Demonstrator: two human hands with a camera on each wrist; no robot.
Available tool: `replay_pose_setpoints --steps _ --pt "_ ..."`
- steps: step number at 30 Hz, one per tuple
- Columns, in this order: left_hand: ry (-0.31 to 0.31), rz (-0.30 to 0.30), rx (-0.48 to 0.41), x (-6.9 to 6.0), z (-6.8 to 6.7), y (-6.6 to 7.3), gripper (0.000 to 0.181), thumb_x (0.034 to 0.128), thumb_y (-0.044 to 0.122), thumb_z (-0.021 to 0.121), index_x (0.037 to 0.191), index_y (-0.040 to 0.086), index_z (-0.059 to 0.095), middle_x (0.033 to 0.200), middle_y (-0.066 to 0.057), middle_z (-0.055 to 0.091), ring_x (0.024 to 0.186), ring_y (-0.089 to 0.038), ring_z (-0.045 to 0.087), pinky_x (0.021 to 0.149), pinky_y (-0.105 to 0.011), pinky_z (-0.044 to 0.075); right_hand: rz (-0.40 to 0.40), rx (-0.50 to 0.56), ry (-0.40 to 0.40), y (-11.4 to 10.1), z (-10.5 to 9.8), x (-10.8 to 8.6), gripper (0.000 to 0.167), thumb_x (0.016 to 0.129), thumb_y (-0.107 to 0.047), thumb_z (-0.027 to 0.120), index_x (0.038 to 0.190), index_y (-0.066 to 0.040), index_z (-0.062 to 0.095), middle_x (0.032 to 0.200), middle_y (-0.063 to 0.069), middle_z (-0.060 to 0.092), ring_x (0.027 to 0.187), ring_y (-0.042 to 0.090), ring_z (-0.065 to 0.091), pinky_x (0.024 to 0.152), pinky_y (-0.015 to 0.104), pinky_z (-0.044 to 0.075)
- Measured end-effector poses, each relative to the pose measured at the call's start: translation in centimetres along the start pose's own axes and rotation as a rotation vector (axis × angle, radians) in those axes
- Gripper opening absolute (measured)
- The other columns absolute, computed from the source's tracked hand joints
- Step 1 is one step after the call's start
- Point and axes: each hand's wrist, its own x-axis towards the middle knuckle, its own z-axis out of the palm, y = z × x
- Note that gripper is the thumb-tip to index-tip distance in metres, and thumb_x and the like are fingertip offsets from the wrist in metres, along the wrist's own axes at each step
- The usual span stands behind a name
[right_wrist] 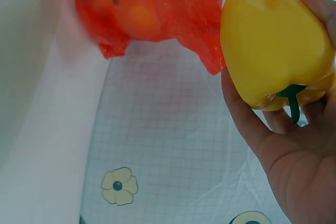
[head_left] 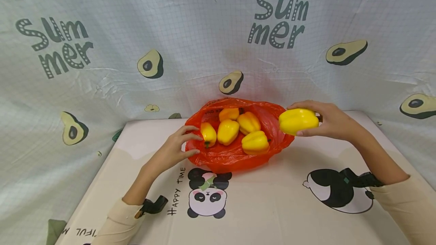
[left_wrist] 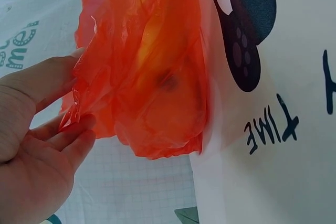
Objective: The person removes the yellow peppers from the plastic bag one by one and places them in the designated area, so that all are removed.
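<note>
The right hand [head_left: 332,120] is holding a yellow bell pepper [head_left: 298,121] at the three o'clock edge of the red plastic bag [head_left: 235,165], its fingers and thumb clamping round the pepper while the green stem [right_wrist: 292,103] is pointing toward the palm. At nine o'clock, the left hand [head_left: 177,146] is gripping the bag's rim, thumb and fingers closing on the film from either side. Five more peppers [head_left: 228,132] are lying inside the open bag, the twelve o'clock one looking more orange. The bag is resting on a pale table [head_left: 265,199], a printed panda [head_left: 207,196] showing at seven o'clock.
</note>
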Motion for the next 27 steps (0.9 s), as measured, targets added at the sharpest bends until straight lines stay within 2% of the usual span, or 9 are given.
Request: replay_pose_setpoints --steps 16,27 --pt "-0.007 -0.015 -0.002 -0.2 0.0 -0.2 0.034 0.0830 0.009 0.084 0.115 0.008 0.074 0.137 -0.013 0.056 0.131 -0.035 0.052 0.108 -0.050 0.047 0.095 -0.018 0.041 1.3 0.4 -0.2 0.064 0.077 -0.024 0.089 0.136 -0.022 0.062 0.124 0.002 0.066 0.097 0.020 0.055 0.074 0.024 0.053" --pt "-0.012 -0.021 0.010 -0.2 -0.1 -0.2 0.034 0.0835 0.010 0.084 0.116 0.008 0.074 0.138 -0.014 0.057 0.131 -0.035 0.052 0.107 -0.049 0.049 0.182 0.002 0.026 3.0 0.6 -0.3 0.066 0.081 -0.027 0.086 0.140 -0.019 0.058 0.129 0.009 0.062 0.102 0.029 0.055 0.076 0.033 0.053"
